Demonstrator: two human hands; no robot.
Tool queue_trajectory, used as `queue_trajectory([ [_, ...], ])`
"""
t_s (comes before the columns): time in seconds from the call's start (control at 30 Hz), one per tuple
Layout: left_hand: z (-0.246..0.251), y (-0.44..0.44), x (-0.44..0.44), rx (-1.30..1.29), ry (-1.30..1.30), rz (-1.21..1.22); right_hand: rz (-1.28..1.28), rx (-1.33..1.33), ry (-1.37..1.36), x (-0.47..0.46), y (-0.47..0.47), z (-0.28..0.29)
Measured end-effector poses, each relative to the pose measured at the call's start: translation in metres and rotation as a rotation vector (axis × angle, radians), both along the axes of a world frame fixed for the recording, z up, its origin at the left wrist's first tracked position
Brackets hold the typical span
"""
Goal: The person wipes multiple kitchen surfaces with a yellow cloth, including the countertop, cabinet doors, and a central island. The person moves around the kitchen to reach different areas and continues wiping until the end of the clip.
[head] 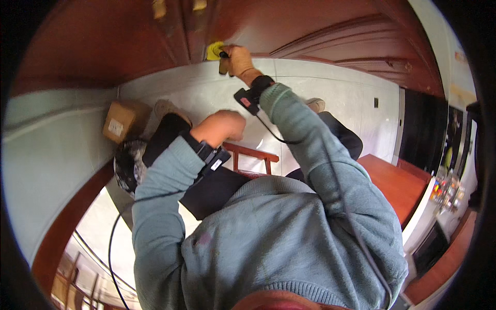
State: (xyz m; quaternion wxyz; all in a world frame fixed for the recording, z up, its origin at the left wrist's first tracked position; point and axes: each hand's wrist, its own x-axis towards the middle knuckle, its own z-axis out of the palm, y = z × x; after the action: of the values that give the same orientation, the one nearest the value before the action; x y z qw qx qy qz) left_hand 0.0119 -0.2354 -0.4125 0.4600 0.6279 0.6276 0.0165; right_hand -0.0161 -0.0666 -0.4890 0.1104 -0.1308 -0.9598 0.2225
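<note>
My right hand (239,61) is raised at the top centre, closed on a dark handle. Beside its fingers a round yellow head, perhaps a brush (214,51), is at the lower edge of a dark red wooden panel (248,23); whether it touches the wood I cannot tell. My left hand (221,126) is lower and further left, blurred, over my leg with its fingers curled. I see no object in it, though its palm is hidden. Both wrists wear black straps with small boxes and cables.
A cardboard box (118,124) is on the left, near a dark, shiny bag-like thing (130,164). A red wooden stool or chair frame (252,153) lies below my hands. To the right are a red wooden tabletop (395,182) and a cluttered white surface (440,211).
</note>
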Motion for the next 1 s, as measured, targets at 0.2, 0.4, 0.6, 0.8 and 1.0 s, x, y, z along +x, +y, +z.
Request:
queue_trajectory([
  [0.2, 0.008, 0.014, -0.006, -0.192, 0.071, -0.08, -0.714, -1.087, 0.138, 0.057, 0.055, -0.026],
  [0.4, 0.025, 0.032, -0.008, -0.019, 0.112, -0.008, -1.047, -1.138, 0.391, 0.074, 0.125, 0.042],
  [0.6, 0.028, 0.041, -0.013, 0.019, 0.142, -0.011, -0.767, -0.99, 0.656, 0.087, 0.111, 0.177],
  [0.8, 0.03, 0.036, -0.018, 0.002, 0.096, 0.013, -0.527, -0.706, 0.911, 0.091, 0.099, 0.302],
  [1.0, 0.026, 0.036, -0.021, 0.152, 0.143, 0.061, -0.359, 0.476, 1.024, 0.1, 0.105, 0.277],
])
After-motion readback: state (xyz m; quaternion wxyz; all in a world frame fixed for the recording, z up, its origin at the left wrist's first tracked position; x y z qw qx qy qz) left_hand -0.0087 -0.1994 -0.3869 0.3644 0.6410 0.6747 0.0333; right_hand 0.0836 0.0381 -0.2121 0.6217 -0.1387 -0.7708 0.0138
